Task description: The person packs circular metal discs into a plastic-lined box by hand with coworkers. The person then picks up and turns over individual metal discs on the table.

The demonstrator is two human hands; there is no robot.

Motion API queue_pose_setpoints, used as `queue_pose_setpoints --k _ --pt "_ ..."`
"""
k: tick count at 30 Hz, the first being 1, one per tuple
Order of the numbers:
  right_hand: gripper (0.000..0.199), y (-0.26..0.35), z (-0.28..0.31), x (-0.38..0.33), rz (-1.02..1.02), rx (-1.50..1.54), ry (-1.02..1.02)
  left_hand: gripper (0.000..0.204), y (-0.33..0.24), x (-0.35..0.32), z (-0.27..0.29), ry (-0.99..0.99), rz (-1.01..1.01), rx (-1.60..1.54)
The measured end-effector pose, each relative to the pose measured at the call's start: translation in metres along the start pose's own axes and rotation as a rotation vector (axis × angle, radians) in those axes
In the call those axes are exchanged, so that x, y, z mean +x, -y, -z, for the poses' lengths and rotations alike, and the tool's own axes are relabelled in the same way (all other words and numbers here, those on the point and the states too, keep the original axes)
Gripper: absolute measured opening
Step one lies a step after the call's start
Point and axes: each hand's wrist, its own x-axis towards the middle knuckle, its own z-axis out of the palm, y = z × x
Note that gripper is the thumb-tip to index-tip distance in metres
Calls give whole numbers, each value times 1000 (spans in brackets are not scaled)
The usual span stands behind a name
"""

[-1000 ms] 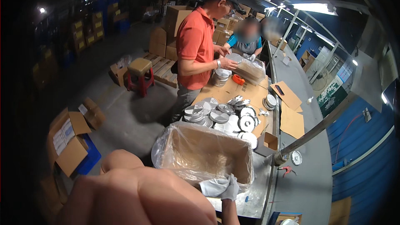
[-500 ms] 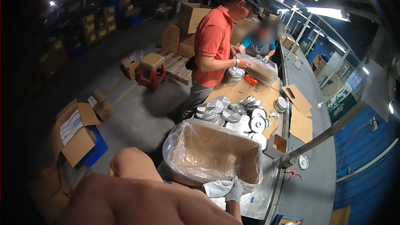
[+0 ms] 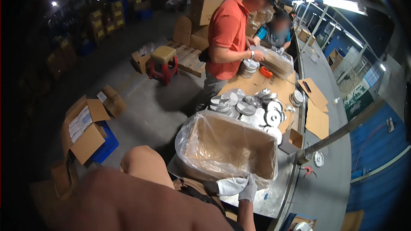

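A cardboard box lined with a clear plastic bag [image 3: 231,145] stands open on the metal table [image 3: 274,196] in front of me. Both my hands wear white gloves and meet at its near right corner. My right hand [image 3: 251,189] comes up from below and grips the plastic-covered rim. My left hand [image 3: 229,186] lies against the same edge at the end of my bent bare arm [image 3: 143,164]. Its fingers are hidden. The box looks empty inside.
Several round metal lids [image 3: 250,109] lie on brown card beyond the box. A person in an orange shirt [image 3: 227,30] and another person in blue [image 3: 274,34] work farther along. An open carton [image 3: 85,128], a blue crate [image 3: 107,145] and a red stool [image 3: 163,62] stand on the floor to the left.
My view has swung a little, so the box and table sit lower and larger. My gloved hands stay at the box's near rim. The person in orange keeps handling lids.
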Motion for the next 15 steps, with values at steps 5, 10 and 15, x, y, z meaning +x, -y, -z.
queue_pose_setpoints --k 5,10,15 --pt "18 -1 0 -7 -29 90 33 20 -6 4 -3 -4 3 -7" --pt "20 3 -4 -18 -32 95 21 18 -12 8 -8 -1 10 -20" --pt "20 1 1 -19 -47 102 -2 15 -18 10 -15 -5 19 -37"
